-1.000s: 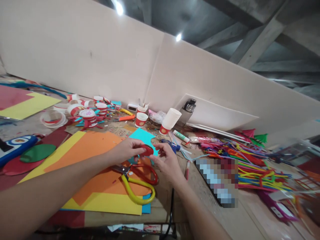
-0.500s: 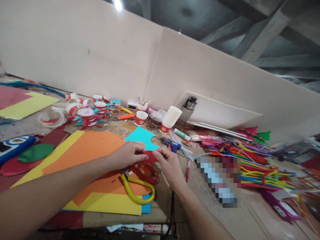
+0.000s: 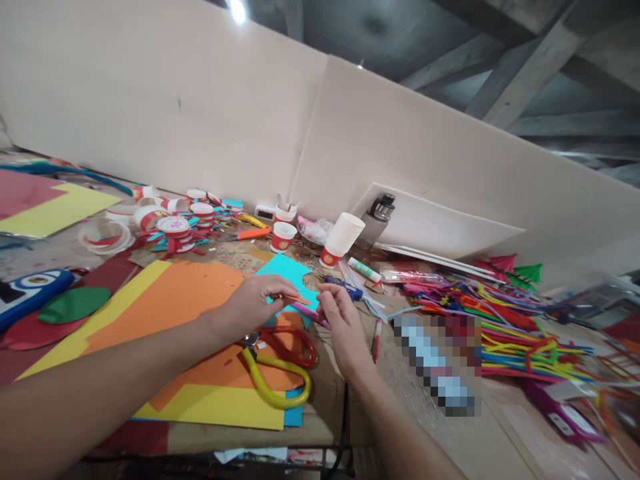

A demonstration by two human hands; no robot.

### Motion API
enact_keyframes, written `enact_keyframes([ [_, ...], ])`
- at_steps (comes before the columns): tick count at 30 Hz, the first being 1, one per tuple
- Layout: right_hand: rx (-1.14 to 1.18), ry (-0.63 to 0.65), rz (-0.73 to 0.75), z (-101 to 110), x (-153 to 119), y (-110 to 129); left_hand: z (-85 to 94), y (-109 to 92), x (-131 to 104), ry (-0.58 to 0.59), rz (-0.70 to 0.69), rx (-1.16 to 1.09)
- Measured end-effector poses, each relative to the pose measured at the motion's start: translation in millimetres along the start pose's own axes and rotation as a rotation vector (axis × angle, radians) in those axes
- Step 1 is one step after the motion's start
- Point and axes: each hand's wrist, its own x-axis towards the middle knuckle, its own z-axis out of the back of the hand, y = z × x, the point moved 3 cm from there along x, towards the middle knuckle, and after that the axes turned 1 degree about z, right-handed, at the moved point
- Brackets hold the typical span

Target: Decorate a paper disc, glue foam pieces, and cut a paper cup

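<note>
My left hand [image 3: 253,303] pinches a small orange paper piece [image 3: 297,300], seen almost edge-on. Close by on the right, my right hand [image 3: 341,323] has its fingers curled together; whatever they hold, if anything, is hidden. A thin purple stick-like thing [image 3: 311,312] shows between the hands, partly covered. Below them lie large scissors with one yellow handle [image 3: 277,383] and one red, resting on an orange sheet [image 3: 185,300]. Yellow paper [image 3: 235,405] sticks out underneath. Behind the hands is a cyan sheet [image 3: 283,268] with a curved cut-out.
Red and white paper cups [image 3: 283,237], a cup stack [image 3: 343,239], a bottle [image 3: 379,217] and a glue stick [image 3: 364,270] stand or lie behind. Cup crafts [image 3: 175,233] are at back left. Pipe cleaners [image 3: 530,353] spread rightward. Green [image 3: 75,305] and red ovals lie left.
The red piece between my fingers is out of sight, and an orange piece shows in my left hand. My right hand has drawn slightly away to the right. The purple thing has come into view.
</note>
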Motion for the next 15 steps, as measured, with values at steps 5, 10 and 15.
enact_keyframes([
  [5, 0.147, 0.218, -0.175, -11, 0, -13, 7.4, -1, -4, -0.16, -0.118, 0.074],
  [10, 0.232, 0.216, -0.237, -13, 0, -12, -1.6, -4, -6, 0.01, -0.194, 0.013],
  [15, 0.091, 0.167, -0.164, -5, 2, -10, -7.8, 4, -2, 0.117, 0.027, -0.325],
])
